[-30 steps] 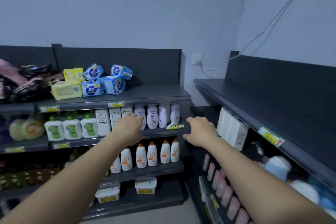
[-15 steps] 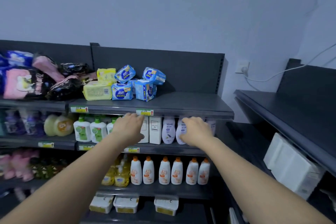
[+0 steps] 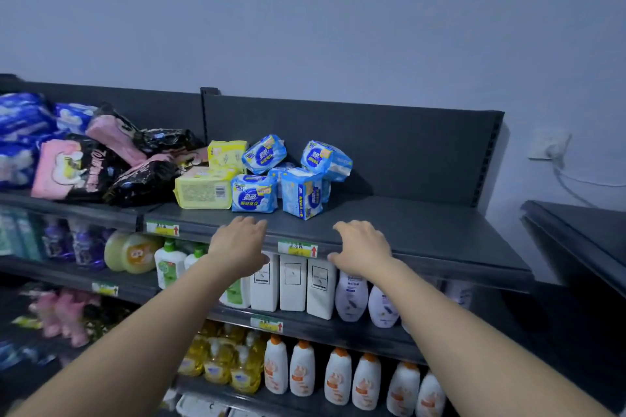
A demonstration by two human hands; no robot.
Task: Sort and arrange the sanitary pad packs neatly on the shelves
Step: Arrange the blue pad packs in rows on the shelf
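Reaching forward with the left hand (image 3: 237, 245) and the right hand (image 3: 361, 247), both palm down at the front lip of the dark grey metal top shelf (image 3: 433, 234). Holding the fingers loosely bent and spread, gripping nothing; not showing clearly whether the fingertips are touching the lip. Facing, just beyond the left hand, a heap of small blue-and-white plastic sanitary pad packs (image 3: 254, 194), some lying flat and some tilting on others, touching two pale yellow plastic pad packs (image 3: 203, 192) to their left. Passing over, farther left of that hand, crumpled pink-and-black soft pad packs (image 3: 81, 169) and dark blue plastic pad packs (image 3: 23, 122). Flanking a green-and-yellow paper price label (image 3: 297, 248) on the lip between the hands. Hovering above three white rectangular cartons (image 3: 293, 278) one shelf down.
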